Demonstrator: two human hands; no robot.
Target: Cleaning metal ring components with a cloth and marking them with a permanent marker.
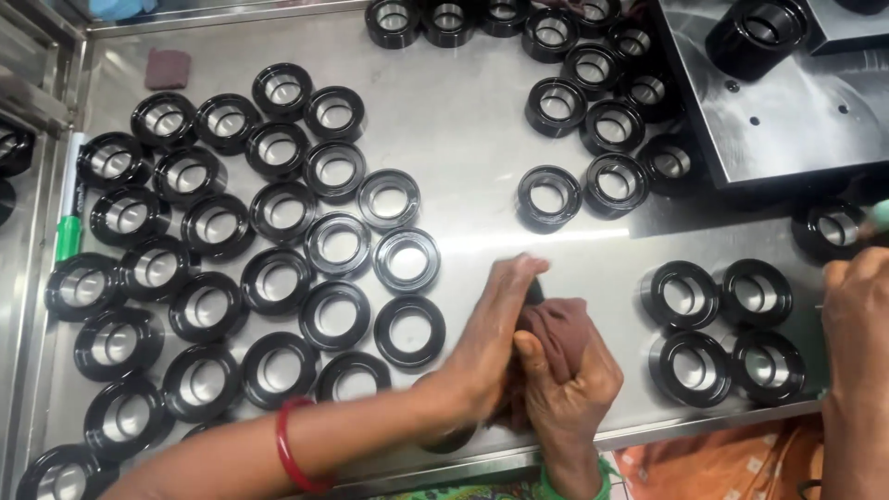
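Observation:
My left hand (pixel 491 338), with a red bangle on its wrist, reaches in from the lower left and closes over a black ring (pixel 535 293). Only a sliver of that ring shows, at the fingertips. My right hand (pixel 569 389), wearing a green bangle, grips a bunched brown cloth (pixel 557 326) pressed against the same ring. Both hands meet near the front edge of the steel table (pixel 463 120). Several black rings (pixel 278 278) with shiny bores lie in rows to the left.
More black rings (pixel 602 120) cluster at the back, and several more (pixel 722 329) lie at the right. A steel machine plate (pixel 787 120) carries a black ring at the top right. Another person's hand (pixel 857 324) rests at the right edge. A green-capped marker (pixel 69 231) lies far left.

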